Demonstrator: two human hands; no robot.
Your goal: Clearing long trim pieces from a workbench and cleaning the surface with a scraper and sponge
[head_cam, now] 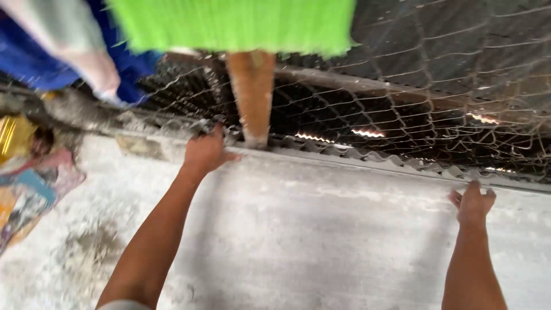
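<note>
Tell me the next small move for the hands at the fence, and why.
Probably bring the right hand up to grip the lower edge of the wire mesh. The left hand already grips that edge beside the wooden post, while the right hand rests open on the concrete wall, just below it.

Green cloth [235,26]: cut off by the top edge; upper extent not visible, surface motion-blurred. Blue cloth [26,54] and pale cloth [80,46]: both run out at the top-left corner and are smeared, kind not determinable. Post [251,95]: top hidden behind the green cloth. Left hand [205,152]: fingertips lost in the mesh [402,97] along the wall [298,229] top; grip cannot be judged. Right hand [472,204]: fingers blurred at the wall edge, contact unclear. Both forearms are cut off by the bottom edge. Patterned fabric [28,195]: cropped at the left edge, pattern illegible. Space behind the mesh: dark, contents not discernible.
</note>
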